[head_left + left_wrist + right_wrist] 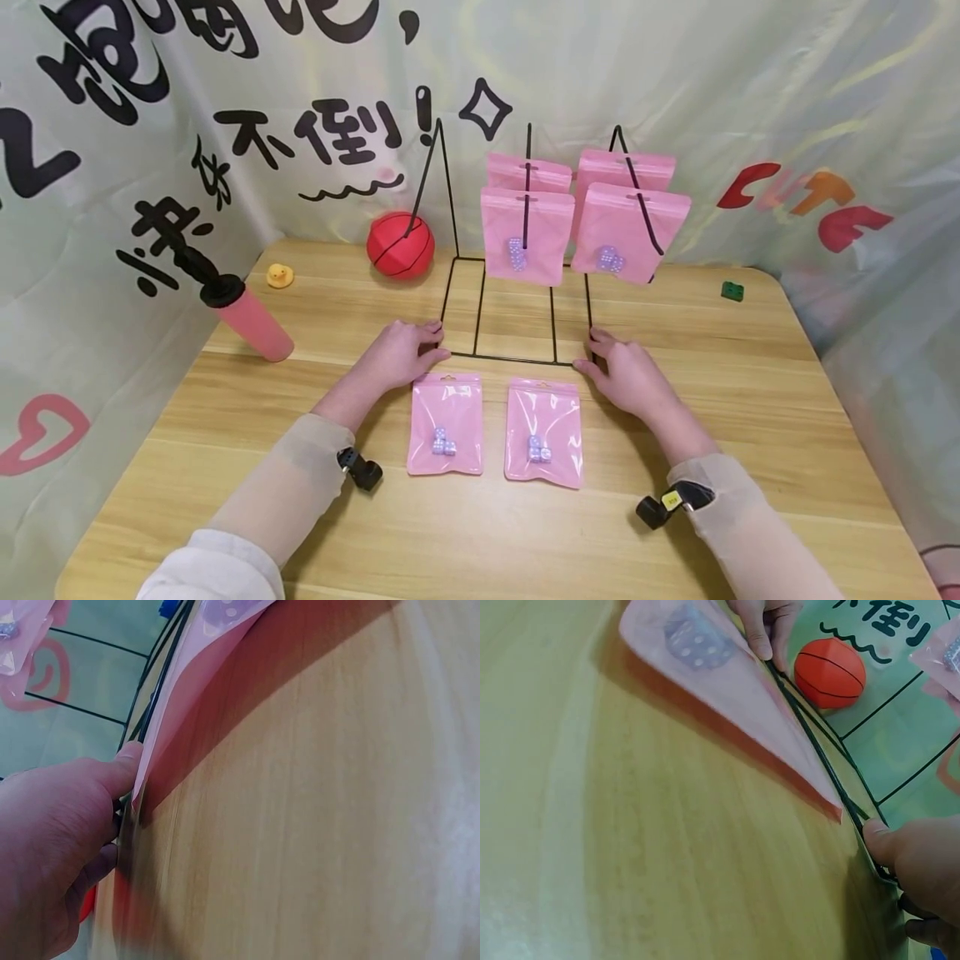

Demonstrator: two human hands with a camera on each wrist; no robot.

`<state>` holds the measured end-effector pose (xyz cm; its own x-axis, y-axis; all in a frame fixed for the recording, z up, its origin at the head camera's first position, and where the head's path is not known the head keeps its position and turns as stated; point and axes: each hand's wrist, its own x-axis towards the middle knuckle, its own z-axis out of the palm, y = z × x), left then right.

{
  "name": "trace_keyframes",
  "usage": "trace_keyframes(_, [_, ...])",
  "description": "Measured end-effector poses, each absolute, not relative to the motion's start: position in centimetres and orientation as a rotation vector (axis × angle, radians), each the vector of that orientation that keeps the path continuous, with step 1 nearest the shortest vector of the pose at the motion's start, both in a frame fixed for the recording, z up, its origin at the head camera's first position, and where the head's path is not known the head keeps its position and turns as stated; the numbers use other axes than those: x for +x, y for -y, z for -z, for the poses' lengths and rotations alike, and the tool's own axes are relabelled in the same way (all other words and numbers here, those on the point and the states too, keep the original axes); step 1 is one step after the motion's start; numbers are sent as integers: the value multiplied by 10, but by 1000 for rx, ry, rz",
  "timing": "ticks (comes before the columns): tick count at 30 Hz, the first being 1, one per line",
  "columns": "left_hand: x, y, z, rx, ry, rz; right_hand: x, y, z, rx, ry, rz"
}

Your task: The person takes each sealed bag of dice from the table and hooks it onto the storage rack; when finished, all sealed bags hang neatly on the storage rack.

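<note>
Wood-grain surface [487, 542] bearing a black wire display rack [513, 359], gripped at both front corners.
A pink-and-black hand pump [255, 325] is at left; four pink zip bags [543, 229] hang from the rack's middle and right prongs, and two flat pink bags [446, 408] lie just before its front bar; the left hand [397, 354] and right hand [626, 375] pinch its corner wires; a red ball [401, 246] near its back left, a yellow toy duck [280, 276], a green toy brick [732, 291], and pale purple dice [438, 447] inside bags.
</note>
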<state>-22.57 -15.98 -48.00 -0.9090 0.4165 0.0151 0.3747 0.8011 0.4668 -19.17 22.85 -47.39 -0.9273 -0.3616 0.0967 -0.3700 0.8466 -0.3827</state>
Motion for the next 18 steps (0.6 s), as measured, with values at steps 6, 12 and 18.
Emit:
trace_keyframes(6, [-226,161,480,646,-2882,-758,-190,-228,479,564,2954,-634])
trace_keyframes(12, [-226,162,477,624,-2864,-774,-189,-229,484,528,2932,-661])
trace_keyframes(18, [-224,161,476,641,-2862,-751,-187,-229,487,448,2897,-781])
